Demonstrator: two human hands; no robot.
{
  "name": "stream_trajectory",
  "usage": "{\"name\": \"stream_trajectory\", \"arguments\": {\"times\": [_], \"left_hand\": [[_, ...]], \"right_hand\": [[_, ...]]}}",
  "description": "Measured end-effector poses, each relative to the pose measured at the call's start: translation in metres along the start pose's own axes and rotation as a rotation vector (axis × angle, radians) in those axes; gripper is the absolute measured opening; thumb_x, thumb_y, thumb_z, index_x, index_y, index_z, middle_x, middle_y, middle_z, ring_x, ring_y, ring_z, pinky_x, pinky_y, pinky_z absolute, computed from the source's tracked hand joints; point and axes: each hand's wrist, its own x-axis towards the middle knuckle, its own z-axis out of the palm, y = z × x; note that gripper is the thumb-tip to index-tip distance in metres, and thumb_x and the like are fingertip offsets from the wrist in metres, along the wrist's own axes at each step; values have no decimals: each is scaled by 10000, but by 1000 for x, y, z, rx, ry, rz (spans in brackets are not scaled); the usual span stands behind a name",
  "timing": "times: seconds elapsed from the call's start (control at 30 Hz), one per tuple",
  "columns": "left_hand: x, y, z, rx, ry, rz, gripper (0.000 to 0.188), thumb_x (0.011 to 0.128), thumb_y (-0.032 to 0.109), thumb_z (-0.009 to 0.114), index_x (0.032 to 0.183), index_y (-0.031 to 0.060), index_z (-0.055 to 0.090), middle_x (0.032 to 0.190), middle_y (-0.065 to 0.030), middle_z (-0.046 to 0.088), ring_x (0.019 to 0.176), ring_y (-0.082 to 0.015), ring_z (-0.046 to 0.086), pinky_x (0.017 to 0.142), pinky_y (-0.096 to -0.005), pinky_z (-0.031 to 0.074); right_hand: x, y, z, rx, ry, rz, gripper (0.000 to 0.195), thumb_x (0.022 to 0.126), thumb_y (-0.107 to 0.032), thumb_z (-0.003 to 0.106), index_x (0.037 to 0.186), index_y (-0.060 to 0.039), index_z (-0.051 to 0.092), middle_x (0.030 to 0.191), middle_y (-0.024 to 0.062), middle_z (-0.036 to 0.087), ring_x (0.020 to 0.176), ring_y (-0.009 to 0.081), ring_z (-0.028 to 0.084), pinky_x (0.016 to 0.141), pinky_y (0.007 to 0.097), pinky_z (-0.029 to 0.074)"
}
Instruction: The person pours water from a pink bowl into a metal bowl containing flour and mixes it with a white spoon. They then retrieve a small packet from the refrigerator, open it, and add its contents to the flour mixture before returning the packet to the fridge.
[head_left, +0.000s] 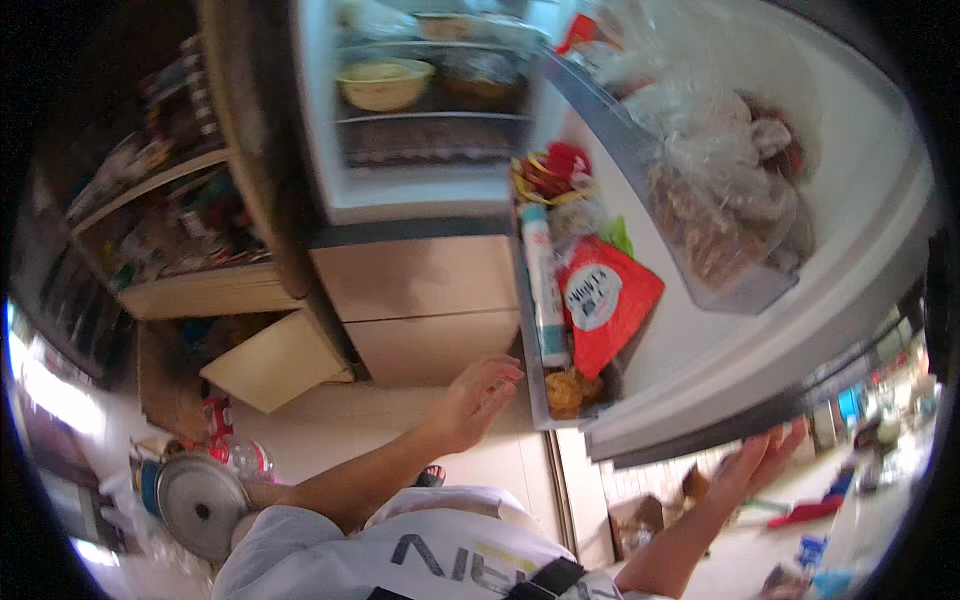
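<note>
The refrigerator door stands ajar at the right, its inner shelves facing me. My left hand is beside the lower door shelf, fingers curled and apart, with nothing visible in it. My right hand lies at the outer lower edge of the door; whether it touches the door is unclear. On the lower door shelf are a red packet, a white and teal tube-shaped pack and a brownish lump. Clear plastic bags of food fill the upper door shelf. Inside the refrigerator, a bowl sits on a shelf.
Cluttered wooden shelving stands at the left, with a tilted pale panel below it. A round metal lid and a clear plastic bottle are at the lower left. A cardboard box is on the floor beyond the door.
</note>
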Motion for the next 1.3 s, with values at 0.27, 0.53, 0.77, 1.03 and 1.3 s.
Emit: {"name": "stream_trajectory", "arguments": {"times": [0.27, 0.53, 0.77, 1.03, 1.3], "left_hand": [[-31, -1, -11, -295, 371, -183, 324, 1044, 272, 475, 1159, -1, 607, 975, -77, 627, 925, -144, 569, 827, -327, 483], [-32, -56, -124, -213, 653, -225, 430, 1050, 350, 415, 1214, -2, 598, 1184, -87, 632, 1074, -184, 579, 899, -311, 460], [19, -114, -211, -377, 636, -174, 440, 1028, 374, 426, 1232, 34, 616, 1226, -82, 612, 1144, -195, 547, 944, -329, 437], [21, -191, -301, -103, 713, -349, 288, 997, 276, 560, 1089, 13, 635, 982, -81, 680, 909, -172, 626, 800, -306, 489], [-54, -246, -302, -323, 790, -464, 288, 984, 274, 594, 1057, -1, 637, 977, -81, 705, 936, -145, 683, 821, -282, 510]], "right_hand": [[-18, -53, 47, 174, -545, -8, 1026, 456, -70, 862, 1333, -33, 330, 1209, 114, 498, 1024, 224, 530, 845, 381, 492], [-41, -106, 246, 274, -821, -902, 472, 581, -111, 860, 1014, -182, 684, 1012, 50, 446, 870, 207, 503, 721, 357, 426], [-75, -101, 406, 97, -555, -1317, 308, 694, -248, 803, 983, -241, 698, 1393, 133, 449, 1283, 319, 422, 1036, 524, 284], [-85, -97, 565, -162, -726, -1215, 196, 741, -263, 764, 908, -184, 698, 1510, 197, 356, 1437, 384, 270, 1119, 653, 162], [-81, -78, 660, -210, -674, -1134, 139, 764, -246, 724, 867, -163, 682, 1550, 215, 309, 1450, 389, 268, 1117, 672, 145]]}}
